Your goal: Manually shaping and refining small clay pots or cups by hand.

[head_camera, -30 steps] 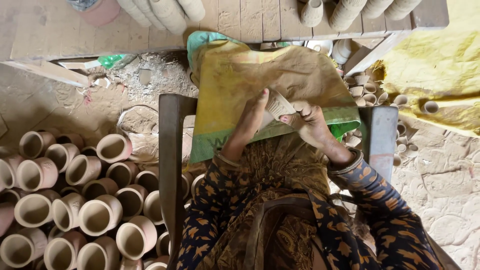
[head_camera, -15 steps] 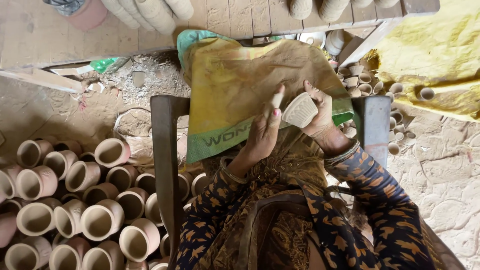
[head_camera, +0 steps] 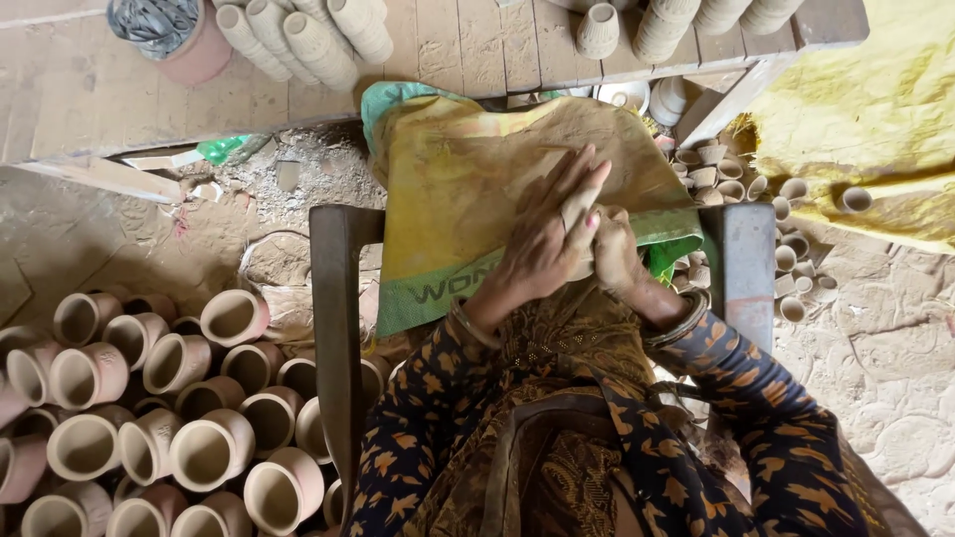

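My left hand [head_camera: 545, 237] lies flat, fingers stretched out, over a small pale clay cup [head_camera: 579, 211] that shows only as a sliver between the fingers. My right hand [head_camera: 615, 255] cups the same piece from the right and below, so the cup is clasped between both palms. Both hands hover over a dusty yellow-and-green sack [head_camera: 458, 179] draped on a metal stand [head_camera: 333, 298] in front of my lap. My sleeves are dark with an orange leaf print, and there are bangles at both wrists.
Several unfired clay pots [head_camera: 149, 418] crowd the floor at lower left. A wooden platform [head_camera: 99, 89] across the top carries stacked cups [head_camera: 298, 40]. Small cups [head_camera: 756, 189] lie scattered at right beside a yellow cloth [head_camera: 875, 119]. The ground is cracked dry mud.
The cup was held up in my right hand with the left hand beside it. Now the left hand has come flat over the cup and both hands have closed together, lower and nearer me.
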